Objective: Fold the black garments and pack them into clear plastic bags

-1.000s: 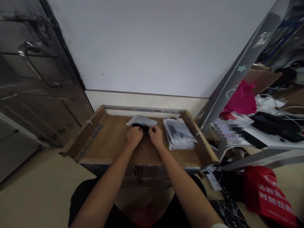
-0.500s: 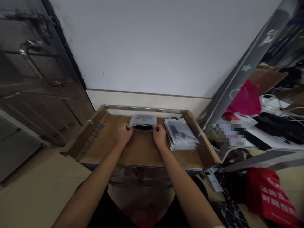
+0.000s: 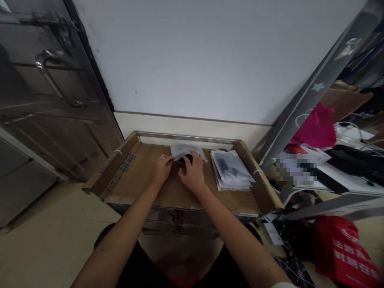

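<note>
A frosted plastic bag (image 3: 179, 150) lies toward the back of the cardboard-lined table (image 3: 144, 184), its near edge parted over something black. My left hand (image 3: 163, 169) pinches the left corner of the bag's opening. My right hand (image 3: 193, 170) is at the mouth of the bag, thumb and fingers apart around the black item (image 3: 188, 157); whether it grips the item I cannot tell. To the right lies a stack of similar frosted bags (image 3: 231, 168), the top one with a dark item inside.
Folded cardboard sides (image 3: 261, 180) edge the table. A white wall (image 3: 192, 60) rises behind it, a metal door (image 3: 54, 100) stands left. At the right are a cluttered white desk (image 3: 357, 176) and a red bag (image 3: 345, 248) on the floor.
My right hand has let go of the bag's right corner and moved left to its mouth, fingers spread. My left hand keeps its pinch. The whole view has shifted slightly.
</note>
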Action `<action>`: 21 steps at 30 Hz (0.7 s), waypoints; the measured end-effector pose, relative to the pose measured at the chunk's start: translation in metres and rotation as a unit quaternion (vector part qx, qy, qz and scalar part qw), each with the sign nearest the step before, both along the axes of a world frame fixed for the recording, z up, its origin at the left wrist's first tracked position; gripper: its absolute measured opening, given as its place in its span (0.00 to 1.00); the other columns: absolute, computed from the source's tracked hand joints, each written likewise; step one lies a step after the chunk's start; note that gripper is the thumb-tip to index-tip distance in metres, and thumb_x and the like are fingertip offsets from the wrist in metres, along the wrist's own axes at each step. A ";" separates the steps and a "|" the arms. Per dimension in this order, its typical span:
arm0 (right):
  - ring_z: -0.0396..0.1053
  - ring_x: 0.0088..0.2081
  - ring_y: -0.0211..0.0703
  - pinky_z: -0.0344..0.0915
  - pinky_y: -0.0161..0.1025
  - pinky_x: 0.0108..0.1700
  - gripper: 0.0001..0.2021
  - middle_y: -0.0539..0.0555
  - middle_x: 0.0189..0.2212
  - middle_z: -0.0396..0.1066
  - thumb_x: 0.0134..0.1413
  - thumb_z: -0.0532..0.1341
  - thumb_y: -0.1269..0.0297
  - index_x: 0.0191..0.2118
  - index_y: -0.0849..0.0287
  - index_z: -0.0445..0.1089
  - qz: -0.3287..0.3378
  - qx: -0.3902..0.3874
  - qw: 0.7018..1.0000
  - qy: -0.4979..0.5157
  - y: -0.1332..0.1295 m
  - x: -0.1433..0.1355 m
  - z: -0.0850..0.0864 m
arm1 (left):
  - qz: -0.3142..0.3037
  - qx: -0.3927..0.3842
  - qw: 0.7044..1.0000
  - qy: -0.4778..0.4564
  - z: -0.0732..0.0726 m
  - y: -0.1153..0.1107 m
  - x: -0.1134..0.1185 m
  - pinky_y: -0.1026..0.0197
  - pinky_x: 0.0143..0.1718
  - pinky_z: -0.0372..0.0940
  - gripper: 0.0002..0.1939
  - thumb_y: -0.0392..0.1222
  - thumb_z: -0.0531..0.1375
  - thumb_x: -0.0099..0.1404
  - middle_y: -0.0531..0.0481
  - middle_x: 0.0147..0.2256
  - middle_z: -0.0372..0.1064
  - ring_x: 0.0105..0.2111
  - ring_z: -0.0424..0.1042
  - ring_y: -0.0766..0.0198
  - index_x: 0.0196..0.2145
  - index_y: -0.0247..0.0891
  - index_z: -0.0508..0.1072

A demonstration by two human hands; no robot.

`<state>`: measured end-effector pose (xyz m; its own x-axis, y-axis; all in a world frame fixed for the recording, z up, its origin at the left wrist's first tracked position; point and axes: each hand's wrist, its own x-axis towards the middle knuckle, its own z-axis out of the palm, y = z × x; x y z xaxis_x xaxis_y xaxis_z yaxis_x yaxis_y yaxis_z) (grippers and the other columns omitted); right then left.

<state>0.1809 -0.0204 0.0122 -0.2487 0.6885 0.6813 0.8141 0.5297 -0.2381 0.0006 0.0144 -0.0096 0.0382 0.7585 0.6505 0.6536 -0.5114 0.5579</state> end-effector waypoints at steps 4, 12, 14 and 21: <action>0.50 0.69 0.59 0.46 0.67 0.69 0.17 0.67 0.63 0.59 0.61 0.58 0.68 0.55 0.60 0.69 0.066 0.010 0.997 -0.029 0.010 -0.011 -0.001 | -0.045 0.022 0.999 0.004 -0.001 -0.003 0.008 0.53 0.48 0.67 0.10 0.31 0.56 0.67 0.45 0.36 0.75 0.42 0.71 0.57 0.39 0.39 0.77; 0.62 0.56 0.54 0.54 0.59 0.67 0.11 0.62 0.49 0.71 0.67 0.54 0.68 0.46 0.59 0.74 0.072 -0.006 0.997 -0.040 0.023 -0.006 0.001 | -0.044 0.037 0.998 -0.011 0.004 -0.006 0.012 0.54 0.46 0.67 0.09 0.31 0.56 0.68 0.46 0.36 0.74 0.42 0.70 0.57 0.37 0.39 0.75; 0.62 0.54 0.54 0.55 0.58 0.64 0.10 0.61 0.49 0.71 0.67 0.55 0.66 0.46 0.58 0.74 0.066 -0.012 0.997 -0.043 0.022 -0.006 0.002 | -0.043 0.029 0.999 -0.014 0.004 -0.006 0.011 0.54 0.46 0.67 0.09 0.31 0.56 0.68 0.46 0.36 0.74 0.41 0.70 0.57 0.37 0.39 0.75; 0.60 0.54 0.55 0.55 0.55 0.60 0.10 0.58 0.49 0.72 0.67 0.56 0.67 0.47 0.56 0.73 0.063 -0.009 0.996 -0.066 0.022 -0.005 0.002 | -0.038 0.004 0.999 -0.015 0.002 -0.006 0.011 0.57 0.45 0.67 0.09 0.32 0.54 0.69 0.47 0.37 0.74 0.40 0.73 0.60 0.37 0.39 0.75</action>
<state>0.1763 0.0020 0.0141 -0.4213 0.6571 0.6250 0.7659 0.6269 -0.1428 0.0118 0.0080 -0.0080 0.0763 0.7487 0.6585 0.5960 -0.5638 0.5719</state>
